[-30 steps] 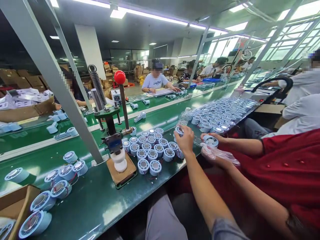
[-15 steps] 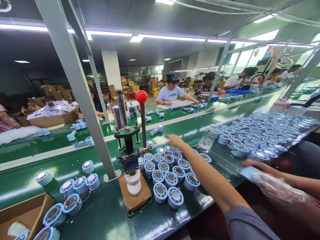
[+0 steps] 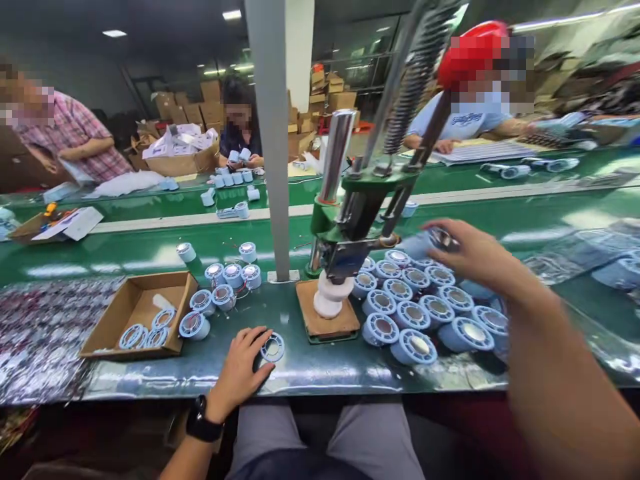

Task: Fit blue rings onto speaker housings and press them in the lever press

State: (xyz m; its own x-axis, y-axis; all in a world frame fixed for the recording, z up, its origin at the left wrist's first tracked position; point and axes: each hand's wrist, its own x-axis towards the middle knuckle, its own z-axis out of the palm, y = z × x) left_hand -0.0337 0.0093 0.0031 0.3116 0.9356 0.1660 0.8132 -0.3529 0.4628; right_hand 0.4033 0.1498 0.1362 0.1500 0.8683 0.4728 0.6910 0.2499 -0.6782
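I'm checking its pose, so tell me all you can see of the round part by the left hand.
The round part has a light-blue, plastic-looking slotted rim around a silvery, metal-looking disc. It sits face up on the dark green bench, near the front edge, left of the press. The left hand curves around its left side, apparently touching it.

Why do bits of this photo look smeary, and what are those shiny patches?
Head view: the right hand is blurred, probably by movement, while the left hand looks crisper; head view: the red knob looks stretched, perhaps by the wide lens; head view: pale glare streaks the green bench along its front edge.
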